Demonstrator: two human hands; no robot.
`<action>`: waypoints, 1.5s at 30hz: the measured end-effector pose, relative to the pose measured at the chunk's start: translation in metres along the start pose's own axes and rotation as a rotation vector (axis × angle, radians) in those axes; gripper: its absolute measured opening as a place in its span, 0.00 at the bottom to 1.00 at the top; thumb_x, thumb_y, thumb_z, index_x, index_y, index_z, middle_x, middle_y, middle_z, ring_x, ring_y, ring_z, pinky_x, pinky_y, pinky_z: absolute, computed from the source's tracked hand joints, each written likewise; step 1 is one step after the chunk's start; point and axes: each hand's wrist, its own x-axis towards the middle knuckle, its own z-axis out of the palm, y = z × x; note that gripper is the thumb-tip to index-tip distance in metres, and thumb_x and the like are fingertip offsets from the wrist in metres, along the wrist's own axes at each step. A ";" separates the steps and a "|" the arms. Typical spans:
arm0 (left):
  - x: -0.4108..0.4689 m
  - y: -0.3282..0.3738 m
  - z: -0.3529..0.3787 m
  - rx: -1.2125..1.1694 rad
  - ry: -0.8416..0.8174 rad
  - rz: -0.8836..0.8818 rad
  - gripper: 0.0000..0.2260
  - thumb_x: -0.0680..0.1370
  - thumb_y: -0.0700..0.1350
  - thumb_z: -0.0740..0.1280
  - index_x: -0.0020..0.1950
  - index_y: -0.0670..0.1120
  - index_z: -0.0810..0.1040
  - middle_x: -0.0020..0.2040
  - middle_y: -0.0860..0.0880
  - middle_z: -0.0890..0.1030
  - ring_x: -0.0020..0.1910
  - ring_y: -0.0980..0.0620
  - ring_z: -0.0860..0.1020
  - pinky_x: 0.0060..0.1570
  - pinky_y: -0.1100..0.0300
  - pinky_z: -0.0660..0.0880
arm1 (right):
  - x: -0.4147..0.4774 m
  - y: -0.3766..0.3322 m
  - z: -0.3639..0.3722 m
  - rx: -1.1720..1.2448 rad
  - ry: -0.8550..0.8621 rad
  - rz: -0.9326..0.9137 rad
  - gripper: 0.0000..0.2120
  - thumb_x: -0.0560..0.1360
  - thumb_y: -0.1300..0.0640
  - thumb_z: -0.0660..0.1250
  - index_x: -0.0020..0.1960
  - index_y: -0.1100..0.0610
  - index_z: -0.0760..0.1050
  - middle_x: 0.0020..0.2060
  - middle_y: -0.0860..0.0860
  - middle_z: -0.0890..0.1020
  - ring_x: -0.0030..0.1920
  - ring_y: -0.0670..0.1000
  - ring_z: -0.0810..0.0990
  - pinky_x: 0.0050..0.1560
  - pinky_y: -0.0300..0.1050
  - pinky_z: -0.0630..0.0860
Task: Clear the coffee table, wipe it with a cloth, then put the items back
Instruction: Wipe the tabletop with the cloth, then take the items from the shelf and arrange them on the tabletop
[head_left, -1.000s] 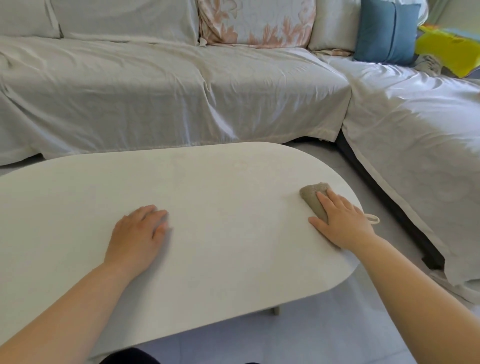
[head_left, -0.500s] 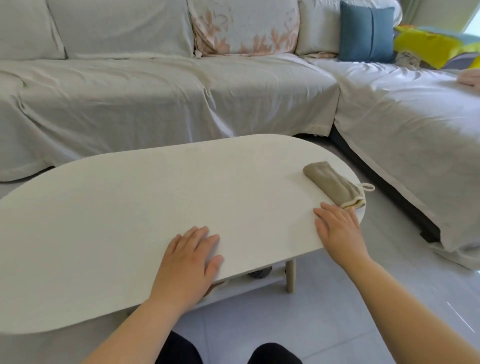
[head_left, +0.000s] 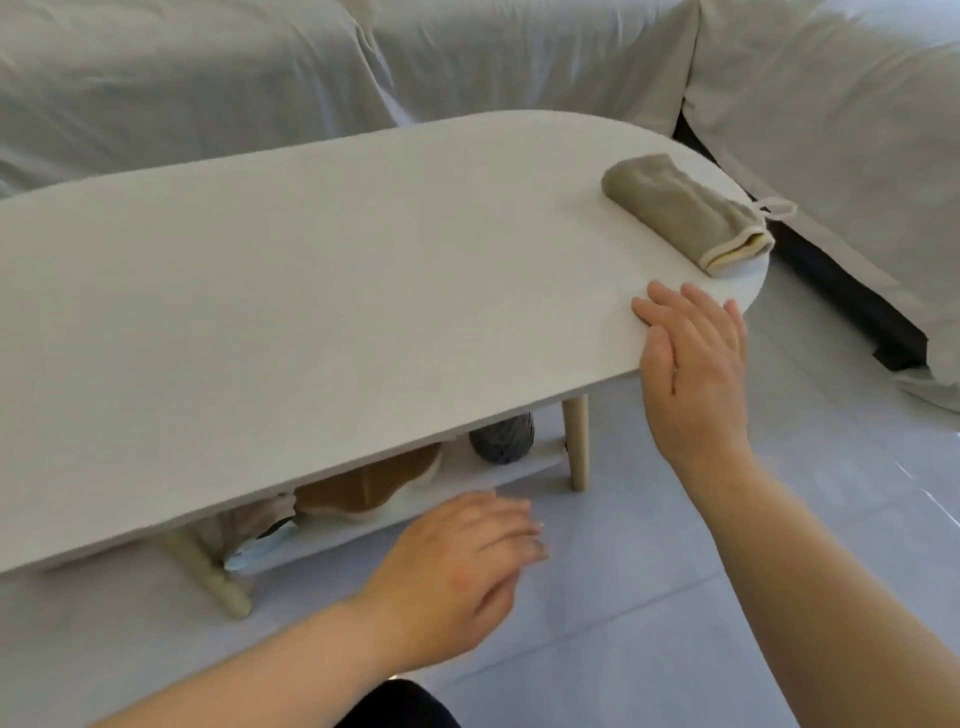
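Head view — close, looking down over coffee table (head_left: 311, 270).

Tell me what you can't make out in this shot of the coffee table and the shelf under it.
Head view only:
- Brown item on the lower shelf: the tabletop covers its top, so what it is stays unclear.
- Dark round object: only the bottom shows.
- Items at the shelf's left end: shadowed, overlapping, unidentifiable.
- Left hand: motion-blurred; fingertips unclear.
- Right hand: palm side hidden.
- Sofa: cut off by frame edges.

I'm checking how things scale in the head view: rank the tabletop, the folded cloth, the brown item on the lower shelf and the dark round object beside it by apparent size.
1. tabletop
2. folded cloth and brown item, alike; the brown one is partly hidden
3. dark round object, also partly hidden
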 end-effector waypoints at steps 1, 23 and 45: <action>0.003 -0.007 0.014 -0.016 -0.044 -0.095 0.10 0.69 0.41 0.63 0.47 0.47 0.81 0.47 0.50 0.84 0.50 0.52 0.81 0.49 0.58 0.78 | -0.006 0.004 0.004 0.035 0.059 -0.024 0.20 0.76 0.55 0.50 0.59 0.63 0.74 0.64 0.59 0.73 0.69 0.56 0.63 0.70 0.40 0.44; -0.055 -0.122 0.089 0.453 -0.488 -0.678 0.31 0.77 0.59 0.47 0.70 0.51 0.31 0.75 0.48 0.35 0.73 0.49 0.34 0.71 0.52 0.36 | -0.055 0.025 0.165 0.329 -0.287 0.396 0.46 0.67 0.52 0.72 0.73 0.57 0.46 0.72 0.57 0.59 0.71 0.58 0.55 0.70 0.50 0.54; -0.041 -0.107 0.075 0.220 0.090 -0.656 0.13 0.76 0.42 0.59 0.58 0.45 0.76 0.61 0.47 0.77 0.63 0.48 0.70 0.64 0.56 0.64 | -0.123 0.045 0.089 0.452 -0.250 0.468 0.31 0.63 0.54 0.74 0.56 0.41 0.59 0.41 0.34 0.69 0.36 0.24 0.73 0.25 0.20 0.67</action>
